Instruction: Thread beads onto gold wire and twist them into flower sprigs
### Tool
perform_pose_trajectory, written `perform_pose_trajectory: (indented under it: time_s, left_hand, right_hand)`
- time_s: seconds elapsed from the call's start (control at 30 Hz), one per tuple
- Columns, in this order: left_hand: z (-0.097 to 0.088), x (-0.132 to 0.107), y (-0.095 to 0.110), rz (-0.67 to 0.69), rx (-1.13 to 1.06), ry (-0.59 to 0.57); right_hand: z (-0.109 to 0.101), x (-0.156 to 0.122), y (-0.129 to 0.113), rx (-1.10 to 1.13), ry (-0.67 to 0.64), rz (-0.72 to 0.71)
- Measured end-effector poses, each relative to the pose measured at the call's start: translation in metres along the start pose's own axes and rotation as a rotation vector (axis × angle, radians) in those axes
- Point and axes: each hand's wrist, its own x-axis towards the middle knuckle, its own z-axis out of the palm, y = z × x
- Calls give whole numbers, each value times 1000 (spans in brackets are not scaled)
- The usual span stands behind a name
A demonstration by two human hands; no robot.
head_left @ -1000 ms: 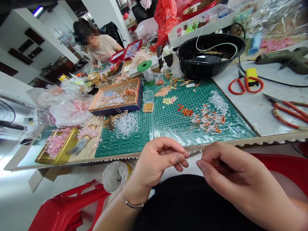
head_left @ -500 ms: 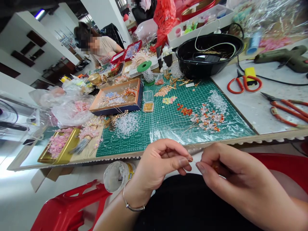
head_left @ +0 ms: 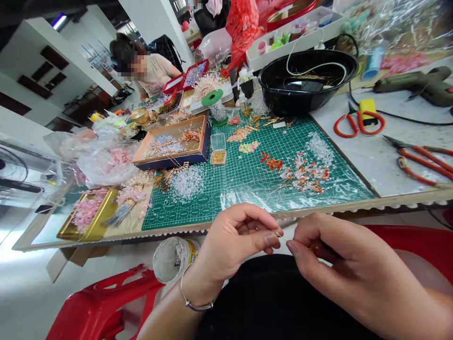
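My left hand (head_left: pixel 240 238), with a bangle at the wrist, pinches thumb and forefinger on something too small to make out. Facing it, my right hand (head_left: pixel 339 259) is closed, thumb pressed to the curled forefinger. A speck of orange shows inside its fingers; what it is stays hidden. Both hands hang just before the table edge, fingertips a little apart. Beyond them on the green cutting mat (head_left: pixel 240 182) lie orange-and-clear beaded sprigs (head_left: pixel 307 174), a small heap of orange pieces (head_left: pixel 272 162) and clear beads (head_left: pixel 186 183).
Red-handled pliers (head_left: pixel 421 158), red-handled snips (head_left: pixel 359 123) and a glue gun (head_left: pixel 417 87) lie at right. A black basin (head_left: pixel 300 101) stands behind the mat. At left are an open box (head_left: pixel 173 160) and a gold tray (head_left: pixel 106 217). Another person (head_left: pixel 157 71) sits far left.
Both hands keep nearly the same pose; the right fingertips have shifted very slightly left. The things on the table stay as they were.
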Motion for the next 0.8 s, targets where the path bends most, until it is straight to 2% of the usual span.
perform_pose_trajectory:
  time_s: [0.3,0.53,0.63,0.73,0.8]
  left_hand:
    - [-1,-7,11,258,580,-6]
    - [1,-7,14,498,1019,76]
    - [1,-8,15,543,1106,60]
    - [-3,-6,19,532,1108,-43]
    - [-14,3,21,515,1112,-7]
  right_hand:
    - [5,-5,7,158,-73,162]
    - [11,-8,20,247,-197,255]
    - [13,-10,23,274,-223,291]
    - [11,-10,23,276,-201,311]
    - [8,-11,22,261,-168,293]
